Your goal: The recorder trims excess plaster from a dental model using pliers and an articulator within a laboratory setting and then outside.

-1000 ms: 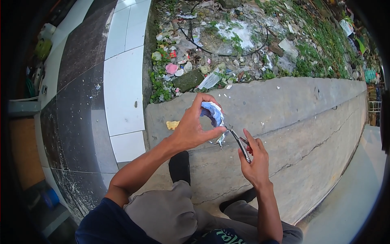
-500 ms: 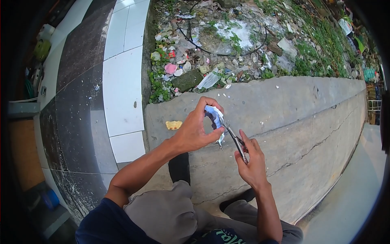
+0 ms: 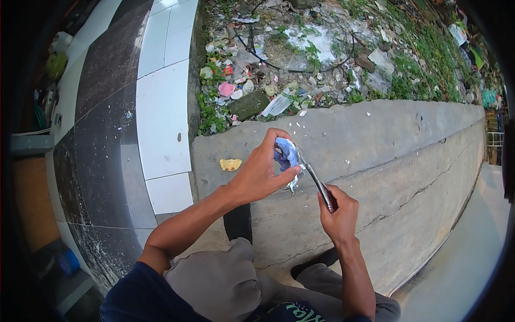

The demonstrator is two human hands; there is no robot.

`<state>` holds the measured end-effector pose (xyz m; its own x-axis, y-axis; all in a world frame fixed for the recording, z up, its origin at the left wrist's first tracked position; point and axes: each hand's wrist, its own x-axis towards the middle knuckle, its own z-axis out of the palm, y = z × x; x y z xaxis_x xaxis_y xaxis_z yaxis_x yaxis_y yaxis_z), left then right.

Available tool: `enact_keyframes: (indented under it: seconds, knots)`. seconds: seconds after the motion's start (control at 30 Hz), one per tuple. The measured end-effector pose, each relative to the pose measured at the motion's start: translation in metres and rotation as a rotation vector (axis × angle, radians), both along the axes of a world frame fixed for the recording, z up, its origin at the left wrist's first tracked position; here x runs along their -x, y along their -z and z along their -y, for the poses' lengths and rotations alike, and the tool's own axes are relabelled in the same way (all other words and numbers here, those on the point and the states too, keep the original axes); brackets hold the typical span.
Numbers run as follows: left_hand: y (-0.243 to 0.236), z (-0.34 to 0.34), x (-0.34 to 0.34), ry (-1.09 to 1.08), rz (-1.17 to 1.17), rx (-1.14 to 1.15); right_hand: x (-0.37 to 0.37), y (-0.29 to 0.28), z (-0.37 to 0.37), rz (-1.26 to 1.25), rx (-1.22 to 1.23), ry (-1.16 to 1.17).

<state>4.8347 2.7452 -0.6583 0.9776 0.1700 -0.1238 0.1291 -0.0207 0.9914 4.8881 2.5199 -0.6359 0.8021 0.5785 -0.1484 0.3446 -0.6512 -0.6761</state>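
Note:
My left hand (image 3: pixel 256 176) grips a curved blue piece (image 3: pixel 287 152) with ragged white material along its edge, thumb on the near side and fingers around the far side. It looks like a dental impression, though I cannot be sure. Metal pliers (image 3: pixel 317 183) lie in my closed right hand (image 3: pixel 341 216), their jaws at the white edge close to my left thumb; whether the jaws bite on it is too small to tell. On the concrete left of my left hand rests a small, lumpy yellow piece (image 3: pixel 230 164).
Small white chips (image 3: pixel 303 113) are scattered over the concrete ledge (image 3: pixel 386 134). Beyond it lies rubble with litter and weeds (image 3: pixel 322 64). White tiles (image 3: pixel 161 123) and dark tiles (image 3: pixel 104 139) run along the left. A long crack (image 3: pixel 424 188) crosses the concrete at right.
My right hand has drawn a little right and down with the pliers, its fingers now closed more tightly around the handles. The blue piece has shifted slightly right in my left hand.

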Motion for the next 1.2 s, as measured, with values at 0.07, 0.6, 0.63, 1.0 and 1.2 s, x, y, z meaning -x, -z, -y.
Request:
enact_keyframes:
  seconds: [0.07,0.6,0.63,1.0,1.2]
  knots:
    - [0.007,0.003,0.000,-0.005,-0.036,0.066,0.002,-0.002,-0.005,-0.033,-0.048,0.043]
    - [0.006,-0.007,0.004,0.120,-0.177,0.831,-0.040,-0.035,0.009,0.226,0.141,-0.270]
    - [0.005,-0.006,0.004,0.121,-0.176,0.829,-0.041,-0.037,0.009,0.225,0.141,-0.270]
    - [-0.008,-0.010,0.003,0.136,-0.250,0.693,-0.040,-0.030,0.013,0.127,0.015,-0.254]
    - [-0.006,-0.005,0.005,0.148,-0.322,0.798,-0.033,-0.036,0.017,-0.060,0.060,-0.209]
